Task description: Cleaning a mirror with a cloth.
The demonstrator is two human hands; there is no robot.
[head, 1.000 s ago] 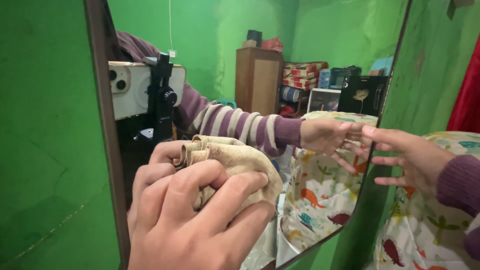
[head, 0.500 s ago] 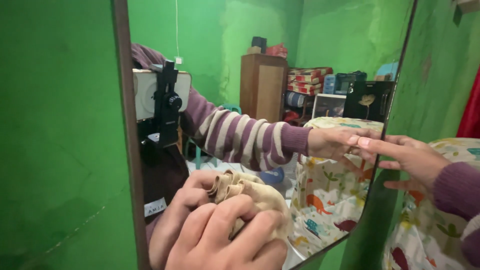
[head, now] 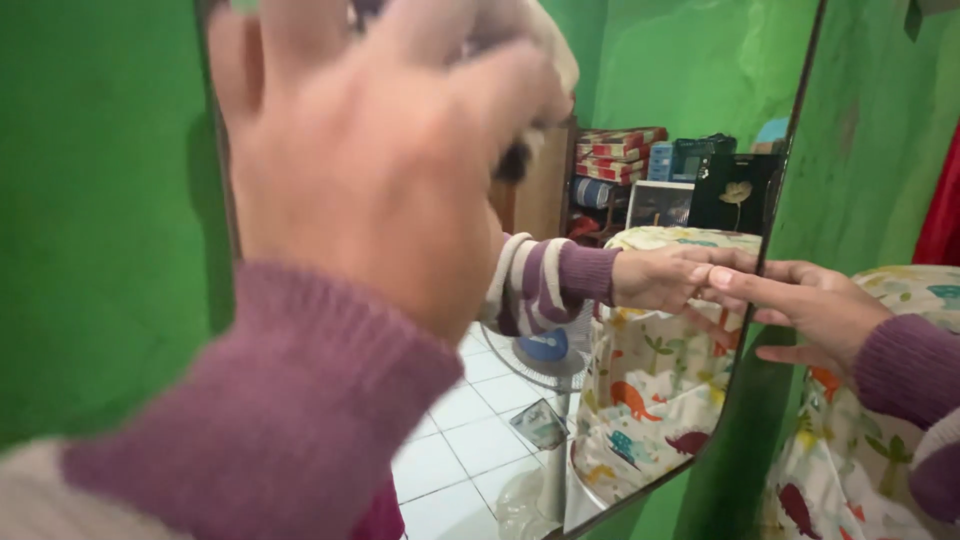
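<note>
Head view: left hand [head: 370, 160] big & close, fingers curled round soft beige rag [head: 545, 50] up top on tall dark-framed wall mirror [head: 640, 330]; rag light, floppy, best bunched in fist; glass hard, slick, breakable; right hand [head: 815, 310] open, fingertips [head: 722, 278] on mirror's right edge, holding nothing.

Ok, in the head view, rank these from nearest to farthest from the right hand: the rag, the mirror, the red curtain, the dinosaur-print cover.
1. Mirror: the right hand has its fingertips on its right edge.
2. Dinosaur-print cover: just under and behind that hand.
3. Red curtain: up at the far right.
4. Rag: top centre, bunched in the left hand.
</note>
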